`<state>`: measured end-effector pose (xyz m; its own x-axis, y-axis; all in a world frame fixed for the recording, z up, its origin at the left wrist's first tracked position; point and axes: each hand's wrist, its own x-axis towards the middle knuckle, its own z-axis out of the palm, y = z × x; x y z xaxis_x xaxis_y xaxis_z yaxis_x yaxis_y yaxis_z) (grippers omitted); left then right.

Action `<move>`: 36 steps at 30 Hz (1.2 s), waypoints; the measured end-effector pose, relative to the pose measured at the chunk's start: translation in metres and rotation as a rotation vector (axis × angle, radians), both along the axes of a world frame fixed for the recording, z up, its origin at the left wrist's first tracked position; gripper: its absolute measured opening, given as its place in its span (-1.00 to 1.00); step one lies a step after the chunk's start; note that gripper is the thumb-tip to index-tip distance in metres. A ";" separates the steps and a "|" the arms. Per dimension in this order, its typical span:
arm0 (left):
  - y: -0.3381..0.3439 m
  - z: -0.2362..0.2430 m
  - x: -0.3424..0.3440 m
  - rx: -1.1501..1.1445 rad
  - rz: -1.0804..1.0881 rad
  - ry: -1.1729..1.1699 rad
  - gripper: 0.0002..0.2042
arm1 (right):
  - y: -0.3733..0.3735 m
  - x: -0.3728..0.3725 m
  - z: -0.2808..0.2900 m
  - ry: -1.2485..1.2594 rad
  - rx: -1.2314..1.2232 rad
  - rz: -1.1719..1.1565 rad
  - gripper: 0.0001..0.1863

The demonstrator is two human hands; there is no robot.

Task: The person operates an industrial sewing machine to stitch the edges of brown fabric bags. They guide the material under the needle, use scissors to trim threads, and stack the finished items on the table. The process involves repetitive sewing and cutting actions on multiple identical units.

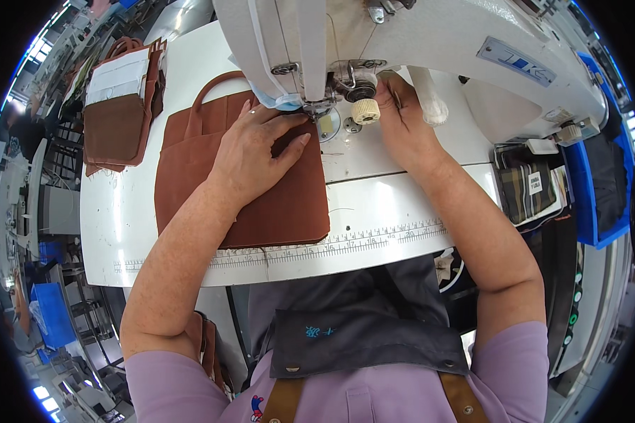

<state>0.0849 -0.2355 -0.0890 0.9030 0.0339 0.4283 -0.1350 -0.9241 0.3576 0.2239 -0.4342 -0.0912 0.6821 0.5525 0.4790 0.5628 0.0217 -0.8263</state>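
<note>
My left hand [257,144] lies on a reddish-brown bag piece [261,211] with its fingers apart, pressing it down beside the needle area of a white sewing machine [444,42]. A curved brown handle [203,99] stands out from the far edge of this piece. Its right edge lies by the presser foot [319,111]. My right hand [406,120] is to the right of the needle, behind a cream knob [365,111], with curled fingers drawn together. The machine partly hides those fingertips, and what they hold cannot be made out.
A stack of brown bag pieces [116,123] lies at the far left of the white table [388,204]. A printed ruler strip [360,234] runs along the near edge. To the right are a patterned cloth pouch [525,187] and a blue bin [596,229].
</note>
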 end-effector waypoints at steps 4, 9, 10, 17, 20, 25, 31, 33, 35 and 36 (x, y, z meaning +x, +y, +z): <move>0.001 0.001 -0.002 0.005 0.001 0.013 -0.71 | 0.001 -0.002 0.007 0.088 -0.015 0.013 -0.49; 0.001 -0.001 -0.002 0.001 -0.027 0.012 -0.70 | 0.002 0.001 0.004 0.097 0.029 0.034 -0.49; 0.000 -0.001 -0.003 0.001 -0.031 0.017 -0.70 | 0.003 0.001 0.004 0.090 0.043 0.037 -0.49; -0.007 0.004 -0.010 0.035 -0.014 0.045 -0.69 | 0.003 -0.005 0.006 0.109 0.051 0.015 -0.55; -0.007 0.002 -0.008 0.032 -0.006 0.025 -0.69 | -0.003 -0.002 0.006 0.107 -0.043 0.046 -0.56; -0.002 -0.001 -0.001 0.022 -0.005 -0.009 -0.69 | -0.007 0.000 0.005 0.115 -0.086 0.091 -0.57; -0.001 -0.002 0.003 0.010 0.022 -0.008 -0.70 | -0.011 0.001 0.001 0.088 -0.099 0.113 -0.58; 0.000 -0.002 0.003 0.011 0.026 -0.017 -0.71 | -0.012 0.006 0.009 -0.039 -0.391 0.081 -0.58; 0.000 0.000 0.002 0.082 0.019 -0.076 -0.73 | -0.012 0.006 0.011 -0.170 -0.555 0.041 -0.57; 0.000 0.004 0.000 0.152 0.013 -0.132 -0.75 | -0.010 0.003 0.011 -0.236 -0.574 0.021 -0.57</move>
